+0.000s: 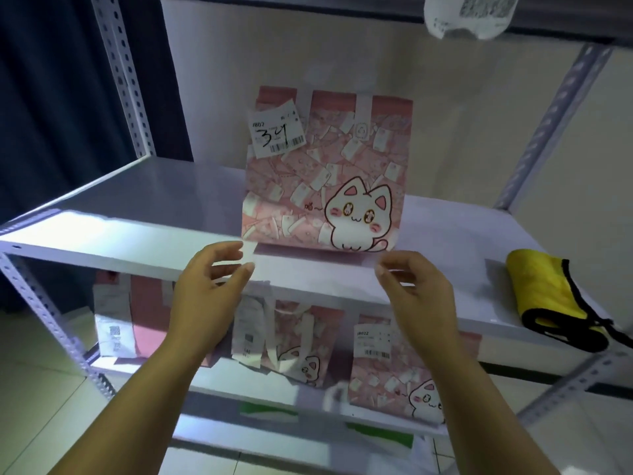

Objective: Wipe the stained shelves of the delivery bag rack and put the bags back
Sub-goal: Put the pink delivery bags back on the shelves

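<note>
A pink paper delivery bag (pixel 325 173) with a white cat print and a receipt marked 34 stands upright in the middle of the white shelf (pixel 144 214). My left hand (pixel 209 286) hovers just below the bag's lower left corner, fingers apart, holding nothing. Below its lower right corner is my right hand (pixel 414 293), also with spread fingers and empty. Neither hand touches the bag. A folded yellow cloth (pixel 544 296) with black trim lies at the shelf's right front.
On the shelf below stand three more pink bags (pixel 394 368) with receipts. Perforated metal uprights (pixel 123 73) frame the rack on both sides. A white plastic bag (pixel 469 15) hangs over the edge of the shelf above. A tiled floor lies underneath.
</note>
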`<state>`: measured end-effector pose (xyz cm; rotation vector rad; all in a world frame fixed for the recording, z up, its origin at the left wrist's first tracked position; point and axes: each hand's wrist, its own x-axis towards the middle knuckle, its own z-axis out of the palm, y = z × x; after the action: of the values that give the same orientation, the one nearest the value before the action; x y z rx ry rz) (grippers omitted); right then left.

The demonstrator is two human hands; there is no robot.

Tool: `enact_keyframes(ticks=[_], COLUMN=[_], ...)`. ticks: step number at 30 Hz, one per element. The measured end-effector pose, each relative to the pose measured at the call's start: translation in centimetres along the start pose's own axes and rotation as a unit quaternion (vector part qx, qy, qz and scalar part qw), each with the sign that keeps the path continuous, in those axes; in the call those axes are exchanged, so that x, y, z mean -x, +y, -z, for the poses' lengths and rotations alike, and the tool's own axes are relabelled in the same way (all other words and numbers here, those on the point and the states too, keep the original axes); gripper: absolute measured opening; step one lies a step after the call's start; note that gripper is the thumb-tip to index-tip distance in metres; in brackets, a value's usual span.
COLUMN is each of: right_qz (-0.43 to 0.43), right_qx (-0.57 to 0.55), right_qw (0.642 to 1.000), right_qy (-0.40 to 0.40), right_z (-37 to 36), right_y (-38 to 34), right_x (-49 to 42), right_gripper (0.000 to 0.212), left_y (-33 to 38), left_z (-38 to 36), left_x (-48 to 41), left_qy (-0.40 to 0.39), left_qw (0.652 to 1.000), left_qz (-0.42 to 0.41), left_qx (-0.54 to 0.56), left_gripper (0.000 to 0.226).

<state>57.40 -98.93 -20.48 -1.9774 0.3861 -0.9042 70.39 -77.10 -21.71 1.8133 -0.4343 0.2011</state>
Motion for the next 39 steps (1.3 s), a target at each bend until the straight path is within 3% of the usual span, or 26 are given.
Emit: enact_keyframes(ticks=[9, 16, 30, 39], right_qz=[-0.026, -0.076, -0.176, -0.239], right_qx=[0.005, 0.016, 0.05, 0.096], right_qw=[0.981, 0.963, 0.958, 0.95], right_qy=[-0.191, -0.258, -0.219, -0.178], right_z=[-4.4, -10.3, -23.5, -26.5], right_y=[0.9, 1.4, -0.2, 1.4], right_x=[4.8, 8.3, 14.7, 17.7], right_gripper=[0.013, 0.013, 0.007, 0.003], left_y=[-4.7, -9.9, -20.6, -25.8], left_z=[3.8, 8.0, 20.2, 21.4], left_x=[5.5, 7.6, 6.0, 6.0], left_qy=[-0.054, -0.073, -0.108, -0.15], left_qw=[0.997, 0.989, 0.974, 0.964], left_qz=[0.051, 0.128, 0.198, 0.219], left_qx=[-0.007, -0.024, -0.015, 0.006], left_gripper=[0.028, 0.021, 0.017, 0.016])
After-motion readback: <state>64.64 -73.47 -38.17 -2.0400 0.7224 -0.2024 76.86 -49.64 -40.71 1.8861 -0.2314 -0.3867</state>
